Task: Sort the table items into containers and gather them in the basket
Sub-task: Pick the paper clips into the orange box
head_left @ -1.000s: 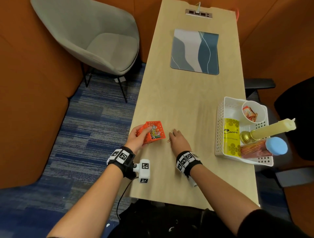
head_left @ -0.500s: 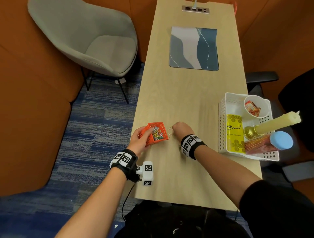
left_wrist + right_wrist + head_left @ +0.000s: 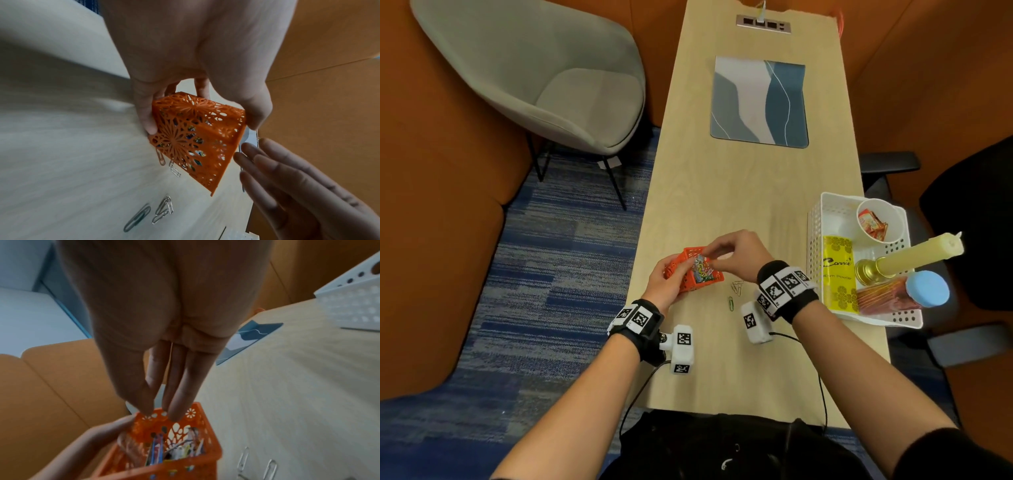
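Narrow worktop, bare wood between the mat and the hands. Orange container tilted near the left edge, gripped round its sides by left hand. Right hand just above its opening, fingers straight and together, holding nothing visible. Loose paper clips beside it. White basket at the right edge.

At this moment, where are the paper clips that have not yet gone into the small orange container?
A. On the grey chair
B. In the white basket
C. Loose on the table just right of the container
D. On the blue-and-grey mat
C: several loose paper clips lie on the bare table just right of the orange container, which the left hand grips.
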